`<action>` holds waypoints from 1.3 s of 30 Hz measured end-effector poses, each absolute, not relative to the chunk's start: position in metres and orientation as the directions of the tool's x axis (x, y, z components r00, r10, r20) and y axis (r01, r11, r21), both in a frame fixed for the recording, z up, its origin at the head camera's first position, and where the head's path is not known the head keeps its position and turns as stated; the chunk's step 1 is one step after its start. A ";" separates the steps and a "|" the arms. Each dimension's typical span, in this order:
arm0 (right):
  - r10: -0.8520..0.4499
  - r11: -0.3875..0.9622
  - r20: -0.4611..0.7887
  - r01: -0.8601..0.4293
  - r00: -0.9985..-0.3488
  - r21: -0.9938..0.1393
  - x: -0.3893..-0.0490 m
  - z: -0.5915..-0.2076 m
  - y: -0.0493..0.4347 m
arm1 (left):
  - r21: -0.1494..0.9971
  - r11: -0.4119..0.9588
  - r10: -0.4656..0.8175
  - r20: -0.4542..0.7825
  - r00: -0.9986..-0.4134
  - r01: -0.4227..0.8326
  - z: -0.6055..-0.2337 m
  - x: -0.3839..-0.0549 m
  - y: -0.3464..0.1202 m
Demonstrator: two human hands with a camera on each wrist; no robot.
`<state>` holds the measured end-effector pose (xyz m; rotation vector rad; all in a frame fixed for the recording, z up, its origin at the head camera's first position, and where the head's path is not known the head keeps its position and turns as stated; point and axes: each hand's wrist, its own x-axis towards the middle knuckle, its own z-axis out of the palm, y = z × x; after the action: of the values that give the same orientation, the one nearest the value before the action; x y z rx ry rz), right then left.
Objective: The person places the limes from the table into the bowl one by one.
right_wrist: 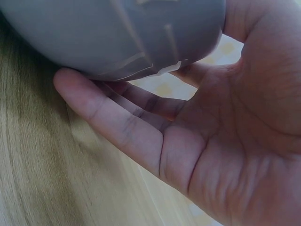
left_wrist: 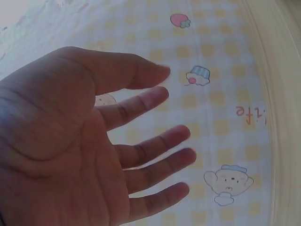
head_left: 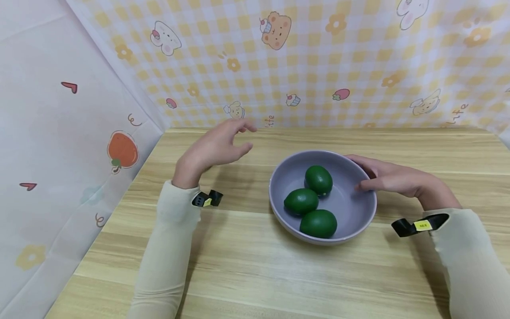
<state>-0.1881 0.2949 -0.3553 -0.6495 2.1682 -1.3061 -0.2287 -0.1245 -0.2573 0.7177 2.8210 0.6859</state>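
A round grey-purple bowl (head_left: 352, 212) holds three dark green limes (head_left: 301, 201), grouped toward its left side. My right hand (head_left: 398, 178) grips the bowl's right side, its thumb over the rim and its fingers on the outside. From the right wrist view, those fingers (right_wrist: 127, 134) reach under the curved wall of the bowl, close above the wood. To the left of the bowl, my left hand (head_left: 215, 144) is raised over the table with nothing in it. Its fingers are spread and slightly bent in the left wrist view, the palm facing that camera.
The bowl is over a light wood-grain table (head_left: 255, 270). Behind the table hangs a yellow-and-white checked cloth (head_left: 255, 66) with cartoon prints. A white printed cloth (head_left: 59, 141) borders the left side. Each cream sleeve has a small black camera at the cuff.
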 end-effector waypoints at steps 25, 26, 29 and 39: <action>-0.632 0.424 -0.192 -0.128 -0.751 -0.897 -0.187 -0.352 0.293 | 0.304 0.930 0.261 -0.143 -0.955 0.209 -0.275 -0.246 -0.145; -0.631 0.425 -0.193 -0.127 -0.752 -0.896 -0.187 -0.352 0.293 | 0.297 0.932 0.259 -0.141 -0.956 0.208 -0.275 -0.246 -0.146; -0.628 0.431 -0.195 -0.127 -0.754 -0.894 -0.187 -0.352 0.293 | 0.276 0.938 0.255 -0.137 -0.957 0.210 -0.278 -0.248 -0.147; -0.637 0.417 -0.192 -0.124 -0.747 -0.900 -0.188 -0.352 0.293 | 0.205 0.960 0.227 -0.158 -0.961 0.193 -0.288 -0.253 -0.147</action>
<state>-0.1879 0.2934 -0.3524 -0.6436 2.1597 -1.3100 -0.2529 -0.1475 -0.2879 0.3167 2.9302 0.2798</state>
